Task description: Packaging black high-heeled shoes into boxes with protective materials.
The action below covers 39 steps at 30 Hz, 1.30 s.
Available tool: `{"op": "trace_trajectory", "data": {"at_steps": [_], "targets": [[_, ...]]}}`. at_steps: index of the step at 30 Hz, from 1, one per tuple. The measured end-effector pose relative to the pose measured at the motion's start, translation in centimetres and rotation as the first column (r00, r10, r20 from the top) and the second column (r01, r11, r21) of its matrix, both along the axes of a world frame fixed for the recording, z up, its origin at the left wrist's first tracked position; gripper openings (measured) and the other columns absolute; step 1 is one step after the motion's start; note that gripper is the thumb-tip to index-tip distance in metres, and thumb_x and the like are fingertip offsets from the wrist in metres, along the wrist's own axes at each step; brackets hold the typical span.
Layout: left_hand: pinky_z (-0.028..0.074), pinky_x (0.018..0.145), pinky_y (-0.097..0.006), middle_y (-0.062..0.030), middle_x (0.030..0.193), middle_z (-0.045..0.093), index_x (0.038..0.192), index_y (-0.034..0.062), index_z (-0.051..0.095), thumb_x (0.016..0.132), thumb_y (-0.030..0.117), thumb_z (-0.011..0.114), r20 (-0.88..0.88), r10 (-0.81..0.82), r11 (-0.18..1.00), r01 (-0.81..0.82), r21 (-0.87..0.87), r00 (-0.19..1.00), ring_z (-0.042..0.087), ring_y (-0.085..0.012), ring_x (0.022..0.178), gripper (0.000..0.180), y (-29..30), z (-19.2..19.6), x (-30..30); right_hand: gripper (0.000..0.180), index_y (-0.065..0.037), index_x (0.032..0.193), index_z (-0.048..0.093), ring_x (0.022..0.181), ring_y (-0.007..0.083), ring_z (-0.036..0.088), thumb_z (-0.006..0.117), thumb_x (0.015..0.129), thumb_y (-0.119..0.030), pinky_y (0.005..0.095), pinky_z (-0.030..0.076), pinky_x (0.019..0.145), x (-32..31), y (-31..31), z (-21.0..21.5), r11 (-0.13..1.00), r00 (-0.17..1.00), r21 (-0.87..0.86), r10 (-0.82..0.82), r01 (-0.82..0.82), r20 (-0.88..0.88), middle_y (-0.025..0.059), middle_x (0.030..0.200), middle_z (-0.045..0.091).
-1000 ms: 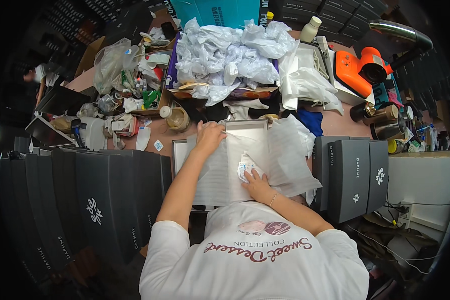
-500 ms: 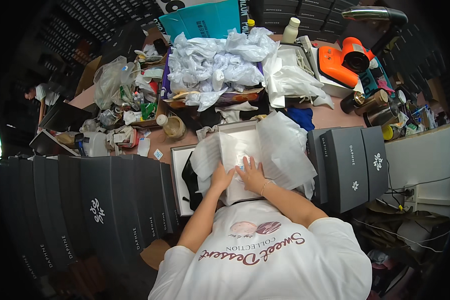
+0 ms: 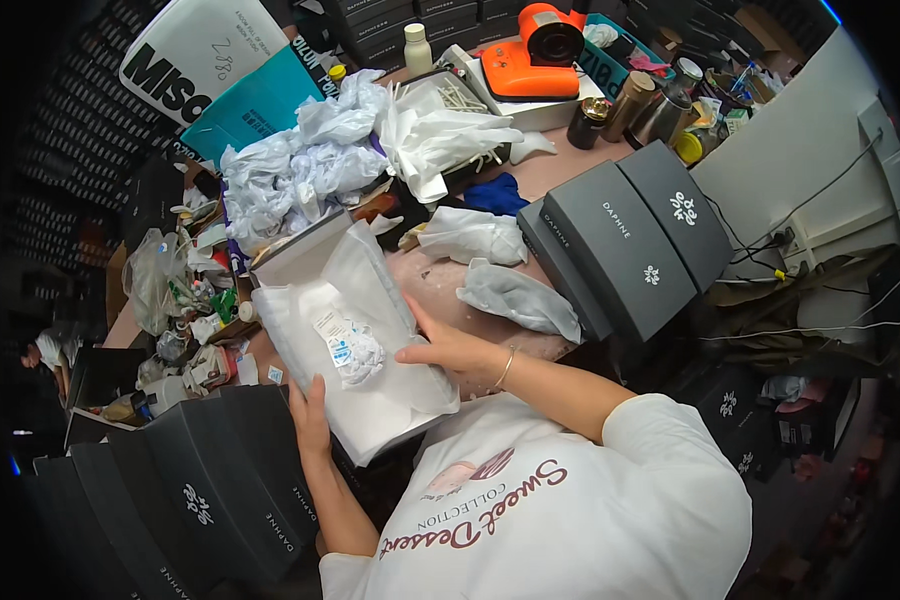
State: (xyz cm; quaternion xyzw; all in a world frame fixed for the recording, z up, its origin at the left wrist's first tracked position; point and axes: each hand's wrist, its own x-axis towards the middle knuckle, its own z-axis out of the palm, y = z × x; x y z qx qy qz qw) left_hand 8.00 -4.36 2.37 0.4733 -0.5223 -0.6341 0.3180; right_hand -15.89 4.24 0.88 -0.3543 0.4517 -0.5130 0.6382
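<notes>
I hold a flat box wrapped in white tissue paper (image 3: 370, 340), lifted and tilted toward my chest. My left hand (image 3: 308, 418) grips its near left edge from below. Its right side is clasped by my right hand (image 3: 452, 350), with a thin bracelet on that wrist. A small clear packet with a white and blue label (image 3: 350, 348) lies on top of the paper. The box's grey inner rim (image 3: 292, 250) shows at the far end.
Black gift boxes stand stacked at my left (image 3: 200, 480) and right (image 3: 625, 245). Crumpled white tissue (image 3: 300, 165), a folded tissue bundle (image 3: 518, 295), a blue cloth (image 3: 495, 192), an orange device (image 3: 535, 45) and bottles crowd the pink table (image 3: 440, 285). Another person (image 3: 45, 350) is at far left.
The wrapped box has come up off the table and tilted toward me. My hands moved from pressing the paper on top to gripping its two sides. The view swung left.
</notes>
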Motion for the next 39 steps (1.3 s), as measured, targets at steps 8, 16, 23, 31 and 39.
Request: {"op": "trace_trajectory", "data": {"at_steps": [8,16,23,31,39], "targets": [[0.029,0.107,-0.038,-0.0222,0.143,0.034,0.144,-0.002,0.024,0.089,0.025,0.057,0.156,0.117,0.969,-0.148,0.199,0.981,0.035,-0.0324,0.131,0.069,6.5,-19.4,-3.0,0.075,0.001,0.141,0.034,0.123,0.0312,0.049,0.066,0.084,-0.035,0.0361,0.041,0.1,-3.4,3.4,-13.7,0.938,0.827,0.346,0.206,-0.015,-0.523,0.0263,0.132,0.048],[0.017,0.109,-0.06,-0.0217,0.141,0.039,0.131,0.0006,0.048,0.082,0.018,0.058,0.907,-0.336,0.459,0.885,-0.078,0.254,0.03,-0.0368,0.136,0.052,7.9,-11.6,-6.4,0.08,-0.001,0.138,0.035,0.119,0.0378,0.046,0.077,0.071,-0.014,0.045,0.038,0.1,-9.6,7.1,-6.5,0.96,0.188,-0.217,-0.25,0.179,-0.95,0.022,0.126,0.049],[0.02,0.11,-0.054,-0.0213,0.146,0.033,0.135,0.0057,0.046,0.089,0.033,0.058,0.59,-0.433,0.764,0.625,-0.162,0.682,0.029,-0.0359,0.137,0.055,3.4,-8.9,-7.1,0.089,-0.008,0.138,0.037,0.118,0.038,0.046,0.078,0.058,-0.012,0.0447,0.039,0.099,-11.6,5.4,-10.6,0.995,0.313,-0.069,-0.088,0.071,-0.946,0.0205,0.125,0.051],[0.05,0.095,-0.039,-0.0165,0.127,0.053,0.143,0.0065,0.031,0.089,0.063,0.046,-0.683,0.089,0.609,0.503,0.614,0.725,0.058,-0.0261,0.113,0.079,2.8,-4.4,-7.3,0.065,-0.019,0.133,0.049,0.13,0.0295,0.039,0.066,0.072,-0.005,0.0504,0.021,0.112,-2.0,-0.7,6.0,0.645,0.095,-0.295,-0.326,-0.705,-0.941,0.0111,0.133,0.048],[0.049,0.092,-0.038,-0.0133,0.122,0.056,0.139,0.0027,0.033,0.095,0.04,0.054,-0.591,0.299,0.868,0.044,0.495,0.749,0.058,-0.0253,0.111,0.061,2.5,-4.3,-5.1,0.064,-0.006,0.131,0.052,0.13,0.0393,0.039,0.076,0.077,-0.029,0.0435,0.034,0.105,1.4,2.1,6.4,0.906,0.582,-0.229,0.023,-0.356,-0.813,0.021,0.145,0.033]]}}
